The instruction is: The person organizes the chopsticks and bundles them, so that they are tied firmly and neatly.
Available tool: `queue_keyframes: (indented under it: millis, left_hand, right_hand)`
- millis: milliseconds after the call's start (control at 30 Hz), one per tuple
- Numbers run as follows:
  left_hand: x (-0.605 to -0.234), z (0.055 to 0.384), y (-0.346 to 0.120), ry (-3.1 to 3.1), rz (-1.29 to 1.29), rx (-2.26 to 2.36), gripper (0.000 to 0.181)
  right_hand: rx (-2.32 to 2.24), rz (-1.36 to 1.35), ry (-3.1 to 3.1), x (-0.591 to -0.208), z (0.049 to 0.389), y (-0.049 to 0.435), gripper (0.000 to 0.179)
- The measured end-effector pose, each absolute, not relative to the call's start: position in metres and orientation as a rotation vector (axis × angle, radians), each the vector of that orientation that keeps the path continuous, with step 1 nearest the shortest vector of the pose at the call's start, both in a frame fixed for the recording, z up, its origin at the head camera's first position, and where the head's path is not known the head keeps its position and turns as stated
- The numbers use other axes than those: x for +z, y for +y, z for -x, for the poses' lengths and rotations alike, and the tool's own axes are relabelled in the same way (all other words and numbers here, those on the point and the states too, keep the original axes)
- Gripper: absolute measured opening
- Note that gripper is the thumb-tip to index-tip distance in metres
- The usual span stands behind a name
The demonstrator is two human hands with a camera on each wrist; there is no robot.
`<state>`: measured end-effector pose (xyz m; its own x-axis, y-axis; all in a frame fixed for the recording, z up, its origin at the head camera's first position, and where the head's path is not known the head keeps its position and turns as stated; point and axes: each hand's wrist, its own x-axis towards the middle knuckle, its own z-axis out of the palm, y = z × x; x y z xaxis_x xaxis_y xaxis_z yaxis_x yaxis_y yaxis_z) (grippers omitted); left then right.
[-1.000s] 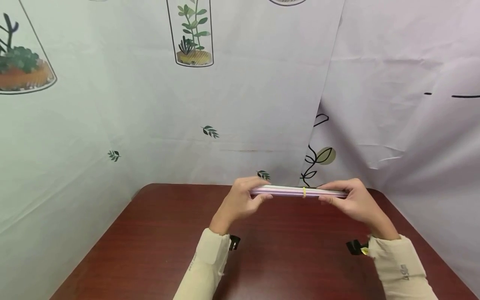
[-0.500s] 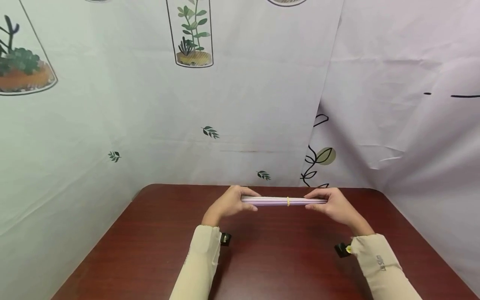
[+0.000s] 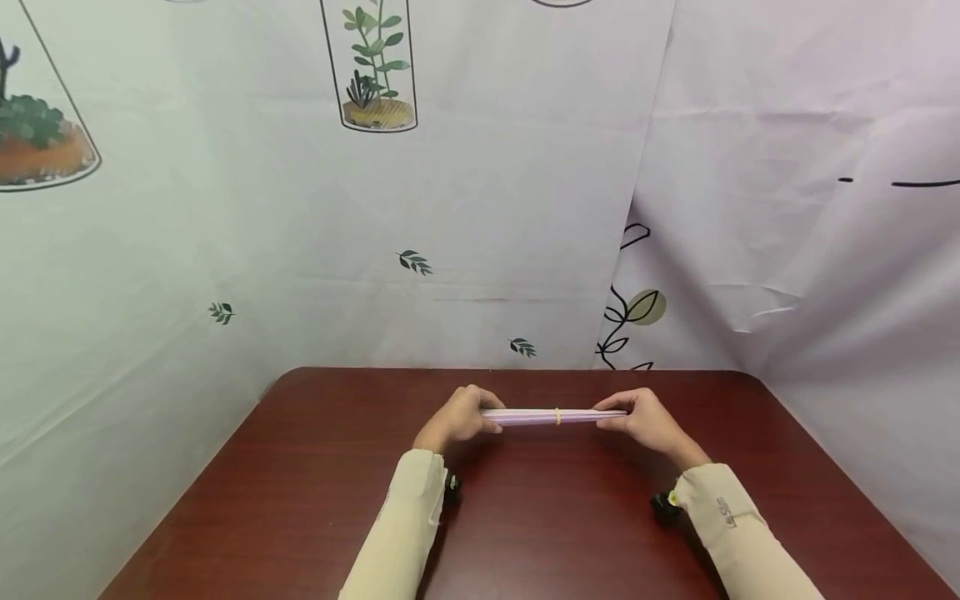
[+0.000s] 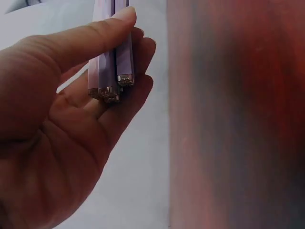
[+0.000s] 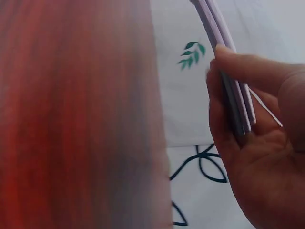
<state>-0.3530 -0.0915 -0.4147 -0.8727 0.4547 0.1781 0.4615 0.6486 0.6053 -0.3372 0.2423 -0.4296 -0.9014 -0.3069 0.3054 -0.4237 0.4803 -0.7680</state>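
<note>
A bundle of slim lilac and white chopsticks (image 3: 521,417) is held level between both hands, over the far part of the table. A yellow rubber band (image 3: 558,417) circles it right of the middle. My left hand (image 3: 459,417) grips the thicker end, thumb on the near side; in the left wrist view the square butt ends of the chopsticks (image 4: 107,71) show between thumb and fingers. My right hand (image 3: 647,422) pinches the thinner end. The right wrist view shows the chopsticks (image 5: 233,90) lying between thumb and fingers, their tips near the palm.
The dark red-brown table (image 3: 540,533) reaches back to a pale curtain (image 3: 487,208) printed with plants. Black camera mounts (image 3: 664,508) sit at the cuffs of both light sleeves (image 3: 401,517).
Both hands have come down and a little left with the chopsticks, from above the table's far edge to lower over the tabletop. The grip of each hand stays the same.
</note>
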Motion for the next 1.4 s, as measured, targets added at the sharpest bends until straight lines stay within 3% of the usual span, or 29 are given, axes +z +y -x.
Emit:
queue_keyframes:
  millis: [467, 867, 1000, 1233, 1400]
  left_hand:
    - [-0.445, 0.347, -0.077, -2.932, 0.616, -1.067, 0.022]
    - [-0.434, 0.347, -0.070, -3.010, 0.613, -0.920, 0.022]
    - [-0.434, 0.347, -0.071, -3.036, 0.595, -0.902, 0.034]
    - [-0.422, 0.340, -0.071, -2.991, 0.585, -0.823, 0.070]
    - [-0.408, 0.320, -0.074, -2.814, 0.663, -0.887, 0.072]
  right_hand:
    - [1.332, -0.375, -2.737, -0.458, 0.329, 0.239, 0.021]
    - [1.300, -0.427, -2.770, -0.453, 0.328, 0.243, 0.016]
    - [1.334, -0.463, -2.769, -0.453, 0.330, 0.244, 0.021]
    - [1.290, -0.415, -2.750, -0.445, 0.333, 0.251, 0.028]
    - [1.312, -0.452, -2.678, -0.434, 0.329, 0.255, 0.034]
